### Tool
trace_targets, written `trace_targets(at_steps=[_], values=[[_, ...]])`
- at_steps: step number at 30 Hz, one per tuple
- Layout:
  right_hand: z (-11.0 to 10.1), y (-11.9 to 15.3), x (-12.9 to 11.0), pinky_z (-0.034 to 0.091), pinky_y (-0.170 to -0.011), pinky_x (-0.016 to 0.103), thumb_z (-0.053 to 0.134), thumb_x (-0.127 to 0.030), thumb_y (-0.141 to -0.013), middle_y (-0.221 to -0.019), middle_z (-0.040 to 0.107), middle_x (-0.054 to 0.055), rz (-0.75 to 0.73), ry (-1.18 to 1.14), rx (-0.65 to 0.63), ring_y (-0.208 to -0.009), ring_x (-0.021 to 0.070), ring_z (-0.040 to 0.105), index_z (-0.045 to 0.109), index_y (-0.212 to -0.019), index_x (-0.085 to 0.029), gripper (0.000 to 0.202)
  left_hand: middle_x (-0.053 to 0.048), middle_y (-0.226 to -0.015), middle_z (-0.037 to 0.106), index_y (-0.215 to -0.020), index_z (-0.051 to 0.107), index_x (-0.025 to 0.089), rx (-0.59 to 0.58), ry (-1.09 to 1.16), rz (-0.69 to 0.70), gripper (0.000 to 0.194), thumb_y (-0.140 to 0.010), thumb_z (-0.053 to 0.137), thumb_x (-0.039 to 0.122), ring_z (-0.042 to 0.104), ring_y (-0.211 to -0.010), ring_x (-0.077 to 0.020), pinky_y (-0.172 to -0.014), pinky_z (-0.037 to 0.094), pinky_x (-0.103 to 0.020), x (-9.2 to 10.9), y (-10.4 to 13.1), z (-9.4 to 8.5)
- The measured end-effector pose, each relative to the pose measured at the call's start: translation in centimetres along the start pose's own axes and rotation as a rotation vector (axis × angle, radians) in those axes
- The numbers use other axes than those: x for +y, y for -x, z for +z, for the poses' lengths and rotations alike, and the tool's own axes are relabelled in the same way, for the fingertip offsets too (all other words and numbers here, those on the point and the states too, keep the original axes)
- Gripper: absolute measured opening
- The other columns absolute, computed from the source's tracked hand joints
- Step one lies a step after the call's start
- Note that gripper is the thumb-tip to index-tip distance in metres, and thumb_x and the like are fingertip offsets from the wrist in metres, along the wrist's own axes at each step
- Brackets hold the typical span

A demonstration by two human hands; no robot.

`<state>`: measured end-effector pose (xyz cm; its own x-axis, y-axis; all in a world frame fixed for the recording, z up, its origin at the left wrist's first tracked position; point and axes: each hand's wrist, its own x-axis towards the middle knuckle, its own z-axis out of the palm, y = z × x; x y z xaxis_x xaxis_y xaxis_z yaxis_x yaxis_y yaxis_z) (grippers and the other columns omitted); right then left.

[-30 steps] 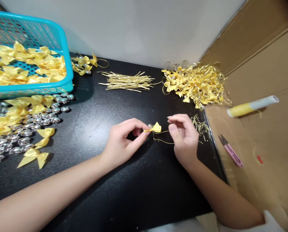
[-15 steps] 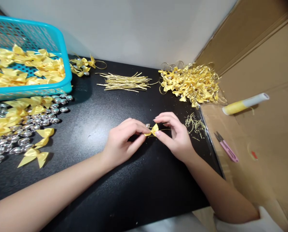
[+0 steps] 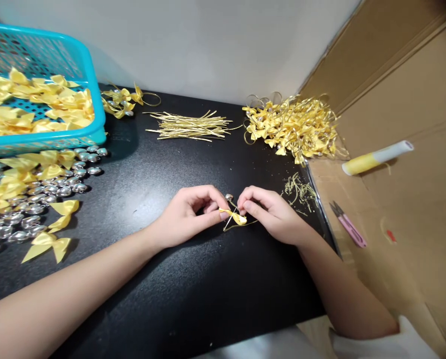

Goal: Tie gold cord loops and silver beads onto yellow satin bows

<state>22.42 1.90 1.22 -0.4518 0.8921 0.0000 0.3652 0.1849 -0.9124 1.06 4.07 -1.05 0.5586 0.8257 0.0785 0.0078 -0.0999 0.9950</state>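
My left hand (image 3: 193, 214) pinches a yellow ribbon bow (image 3: 238, 218) by one loop, between thumb and index finger. The bow is tilted just above the black table. A thin gold cord (image 3: 228, 228) crosses the bow and passes below it toward the right. Close on the right, my right hand (image 3: 262, 209) is closed in a pinch, with a strand of the cord running up to its fingertips. Its exact grip is partly hidden by the fingers. A small silver bead (image 3: 228, 197) shows just behind the bow, between both hands.
A turquoise basket (image 3: 95, 109) of yellow bows stands at left, with silver beads (image 3: 64, 191) and loose bows before it. Cut gold cords (image 3: 191, 125) lie at the back. Finished-looking looped bows (image 3: 290, 124) are heaped back right, near cord scraps (image 3: 299, 192) and pink snips (image 3: 350, 227).
My right hand has let go of the bow's right loop and closed into a pinch on the cord. The bow has tipped and turned in my left hand. The view has shifted slightly.
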Motion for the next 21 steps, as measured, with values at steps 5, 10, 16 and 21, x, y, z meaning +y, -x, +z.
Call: trace_targets(at_steps=[5, 10, 16, 21], values=[[-0.2, 0.0, -0.3, 0.047, -0.082, 0.028, 0.054, -0.025, -0.093, -0.093, 0.067, 0.002, -0.04, 0.024, -0.096, -0.087, 0.0134, 0.061, 0.064, -0.092, -0.02, 0.012, -0.003, -0.068, 0.066, -0.074, 0.065, 0.016, -0.037, 0.053, -0.008, 0.016, -0.082, 0.071, 0.028, 0.06, -0.059, -0.0139, -0.055, 0.049, -0.027, 0.1, -0.1, -0.2], [-0.4, 0.0, -0.2, 0.046, -0.086, 0.03, 0.055, -0.023, -0.093, -0.09, 0.066, 0.001, -0.1, 0.04, -0.136, -0.089, 0.0139, 0.06, 0.061, -0.083, -0.019, 0.012, -0.004, -0.072, 0.07, -0.072, 0.065, 0.017, -0.088, 0.042, 0.055, 0.014, -0.082, 0.071, 0.025, 0.064, -0.065, -0.0152, -0.061, 0.052, -0.028, 0.3, -0.2, -0.3], [0.0, -0.1, 0.1, 0.045, -0.086, 0.029, 0.051, -0.023, -0.096, -0.092, 0.064, 0.002, -0.121, 0.14, -0.065, -0.09, 0.0143, 0.057, 0.059, -0.086, -0.02, 0.014, -0.006, -0.074, 0.072, -0.071, 0.067, 0.017, -0.119, -0.024, 0.126, 0.014, -0.082, 0.073, 0.025, 0.066, -0.069, -0.0158, -0.064, 0.053, -0.028, 0.4, -0.2, -0.3], [0.7, -0.2, 0.5, 0.044, -0.08, 0.029, 0.052, -0.017, -0.095, -0.085, 0.065, 0.001, -0.188, 0.208, -0.029, -0.083, 0.0137, 0.055, 0.061, -0.085, -0.019, 0.013, -0.005, -0.077, 0.072, -0.074, 0.068, 0.018, -0.119, 0.0, 0.152, 0.009, -0.082, 0.071, 0.019, 0.067, -0.071, -0.015, -0.066, 0.053, -0.027, 0.2, -0.2, -0.4]])
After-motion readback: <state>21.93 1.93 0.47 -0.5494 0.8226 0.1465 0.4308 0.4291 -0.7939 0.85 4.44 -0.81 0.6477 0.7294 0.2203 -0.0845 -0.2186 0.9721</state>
